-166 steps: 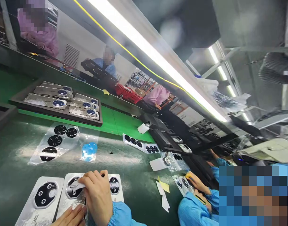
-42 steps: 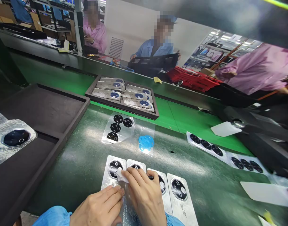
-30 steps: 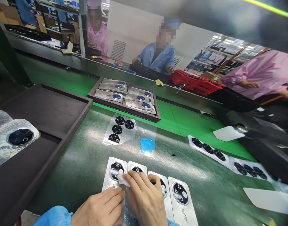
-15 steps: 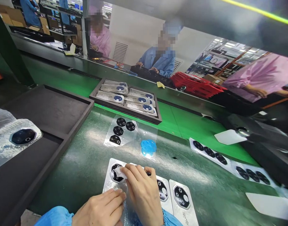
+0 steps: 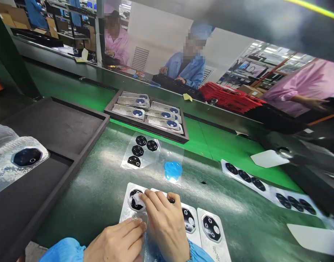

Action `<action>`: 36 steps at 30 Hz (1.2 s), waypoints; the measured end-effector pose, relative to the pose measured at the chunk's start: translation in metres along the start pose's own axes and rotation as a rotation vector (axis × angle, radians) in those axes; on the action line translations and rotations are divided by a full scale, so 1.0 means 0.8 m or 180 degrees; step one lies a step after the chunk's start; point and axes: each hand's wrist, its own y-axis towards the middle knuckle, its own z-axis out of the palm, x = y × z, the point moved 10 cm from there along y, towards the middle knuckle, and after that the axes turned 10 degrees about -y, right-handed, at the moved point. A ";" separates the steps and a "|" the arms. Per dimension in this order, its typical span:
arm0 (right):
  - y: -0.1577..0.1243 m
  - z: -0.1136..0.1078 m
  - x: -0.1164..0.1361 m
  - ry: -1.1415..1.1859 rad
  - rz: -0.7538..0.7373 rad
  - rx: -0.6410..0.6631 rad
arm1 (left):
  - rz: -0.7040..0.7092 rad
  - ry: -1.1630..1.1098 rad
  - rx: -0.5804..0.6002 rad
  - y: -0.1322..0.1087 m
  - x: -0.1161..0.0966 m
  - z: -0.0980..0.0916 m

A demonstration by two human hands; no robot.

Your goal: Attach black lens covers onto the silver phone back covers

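Note:
Several silver phone back covers [image 5: 213, 236] with black octagonal camera plates lie in a row on the green mat near me. My right hand [image 5: 163, 223] is closed on a small white wipe [image 5: 137, 199], pressed onto the camera plate of the leftmost cover [image 5: 130, 211], with a thin black tool under its fingers. My left hand [image 5: 116, 242] lies flat on the lower part of that cover, fingers together, holding it down.
A clear sheet of black octagonal stickers [image 5: 139, 151] and a blue disc [image 5: 172, 171] lie beyond the covers. A dark tray [image 5: 183, 136] of covers sits on the green belt. A large empty-looking black tray [image 5: 74, 163] is left. More sticker strips [image 5: 245, 176] lie right. People work across the line.
My right hand has slid the wipe from the second cover leftward onto the leftmost cover's camera plate. The left hand has stayed put. The view has shifted slightly.

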 end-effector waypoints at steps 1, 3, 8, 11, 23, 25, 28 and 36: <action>0.000 0.001 0.001 -0.0016 0.0001 0.0020 | -0.0012 -0.0009 -0.0028 0.000 0.000 -0.001; 0.001 0.001 0.003 -0.0054 -0.0041 0.0037 | -0.0018 -0.0033 -0.0106 0.001 0.000 -0.003; 0.000 0.003 0.000 0.0058 -0.0019 -0.0022 | 0.0027 0.0008 -0.0025 0.001 -0.001 -0.002; -0.001 0.004 -0.004 0.0109 0.0051 -0.0005 | 0.0033 0.0060 0.0120 -0.001 0.001 0.002; -0.005 0.005 -0.004 0.0065 0.0124 0.0020 | 0.0022 -0.0022 -0.0031 0.002 0.001 -0.003; -0.005 0.005 -0.002 0.0074 0.0102 0.0013 | 0.0033 -0.0027 -0.0025 0.002 0.001 -0.003; -0.003 0.003 -0.003 0.0120 0.0114 -0.0026 | 0.0051 -0.0007 0.0014 0.000 0.001 -0.001; -0.002 0.003 -0.004 0.0097 0.0127 -0.0015 | 0.0074 -0.0012 -0.0048 -0.005 0.002 0.003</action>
